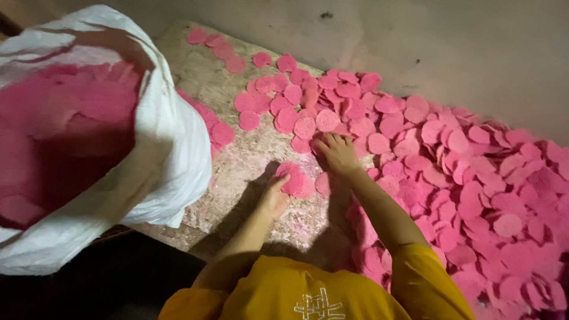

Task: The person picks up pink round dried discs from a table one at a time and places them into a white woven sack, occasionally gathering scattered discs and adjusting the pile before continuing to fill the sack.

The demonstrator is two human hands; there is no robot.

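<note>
While right hand (338,153) presses discs (415,154), left hand (275,198) seemingly holds stack (294,179).

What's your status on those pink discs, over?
Left hand holds a small stack of pink discs. Right hand flat on the spread discs. White sack at left, nothing blocking.

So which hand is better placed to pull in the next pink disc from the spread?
Probably the right hand: it rests on the edge of the spread of pink discs. The left hand is occupied, touching a small stack of discs on the board.
</note>
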